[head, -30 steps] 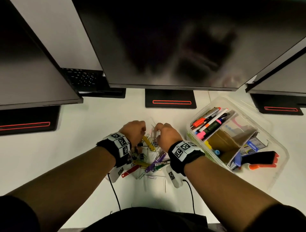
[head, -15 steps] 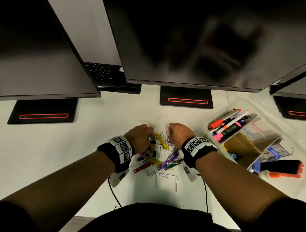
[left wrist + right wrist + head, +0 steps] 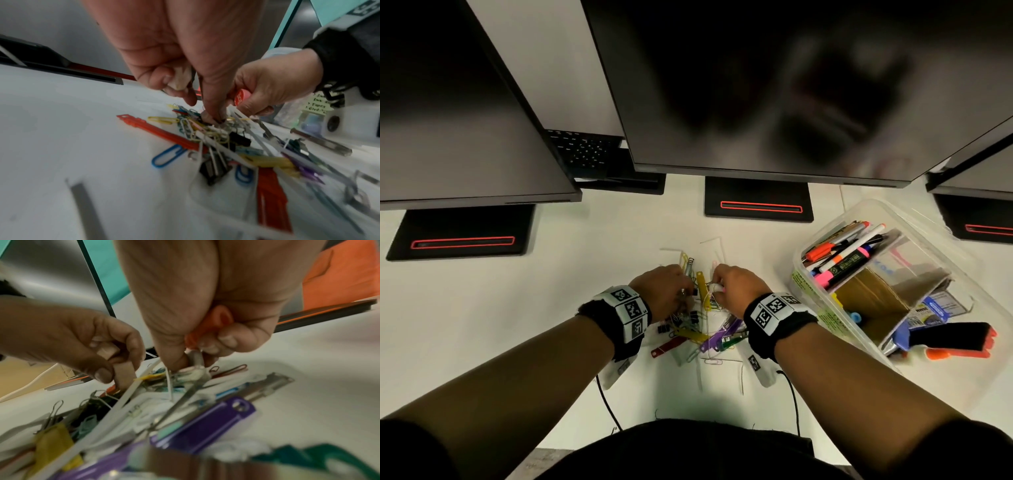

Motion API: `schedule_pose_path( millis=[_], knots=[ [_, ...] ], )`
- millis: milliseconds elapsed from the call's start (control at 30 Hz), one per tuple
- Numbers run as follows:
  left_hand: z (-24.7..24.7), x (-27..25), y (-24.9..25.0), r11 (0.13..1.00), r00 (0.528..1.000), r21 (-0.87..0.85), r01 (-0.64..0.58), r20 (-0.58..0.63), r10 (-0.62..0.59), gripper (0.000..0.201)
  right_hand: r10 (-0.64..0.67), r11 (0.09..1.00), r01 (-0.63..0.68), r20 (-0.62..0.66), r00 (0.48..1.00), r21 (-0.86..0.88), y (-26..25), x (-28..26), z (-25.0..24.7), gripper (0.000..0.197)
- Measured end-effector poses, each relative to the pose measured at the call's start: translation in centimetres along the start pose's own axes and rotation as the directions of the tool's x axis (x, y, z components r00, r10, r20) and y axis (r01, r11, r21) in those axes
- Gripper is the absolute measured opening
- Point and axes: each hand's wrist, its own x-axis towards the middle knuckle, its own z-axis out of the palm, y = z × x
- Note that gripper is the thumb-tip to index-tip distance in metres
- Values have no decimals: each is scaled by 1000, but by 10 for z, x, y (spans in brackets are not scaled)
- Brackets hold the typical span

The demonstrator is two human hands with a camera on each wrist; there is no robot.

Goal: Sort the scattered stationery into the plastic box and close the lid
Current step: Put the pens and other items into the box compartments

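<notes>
A heap of paper clips, black binder clips and coloured plastic fasteners [image 3: 702,329] lies on the white desk. Both hands work at its far edge. My left hand [image 3: 667,291] keeps a beige block [image 3: 109,350] in its curled fingers, while thumb and forefinger pinch into the clips [image 3: 211,117]. My right hand [image 3: 732,287] grips an orange piece [image 3: 207,326] in its palm and pinches at clips [image 3: 191,365] too. The clear plastic box [image 3: 804,274] stands open to the right, with markers [image 3: 849,257], cardboard dividers and a black and orange tool [image 3: 955,339] inside.
Three dark monitors hang over the back of the desk, their black stands [image 3: 758,200] just behind the heap. A keyboard [image 3: 585,150] shows between the left and middle screens. Two cables [image 3: 606,401] run off the wrist cameras toward my body.
Both hands have stayed on the heap and drawn slightly closer together. The head view has shifted, so the heap and box sit further right in the picture.
</notes>
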Motion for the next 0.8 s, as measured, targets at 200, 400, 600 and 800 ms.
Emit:
schedule_pose_path(
  millis=[200, 400, 600, 800],
  knots=[
    [-2, -10, -5, 986, 988, -153, 72, -122, -91, 23, 37, 999, -36, -15, 999, 41, 6, -9, 2, 26],
    [-6, -20, -5, 962, 969, -243, 127, -178, -172, 17, 53, 994, -45, -81, 995, 97, 14, -23, 3, 22],
    [-14, -29, -1, 917, 954, -384, 106, -220, -202, 26, 138, 967, -79, -239, 961, 241, 11, -44, -6, 36],
    [-44, -15, 45, 811, 968, -583, 36, -182, -174, 19, 203, 934, -92, -304, 931, 344, 14, -81, -28, 31]
  ],
)
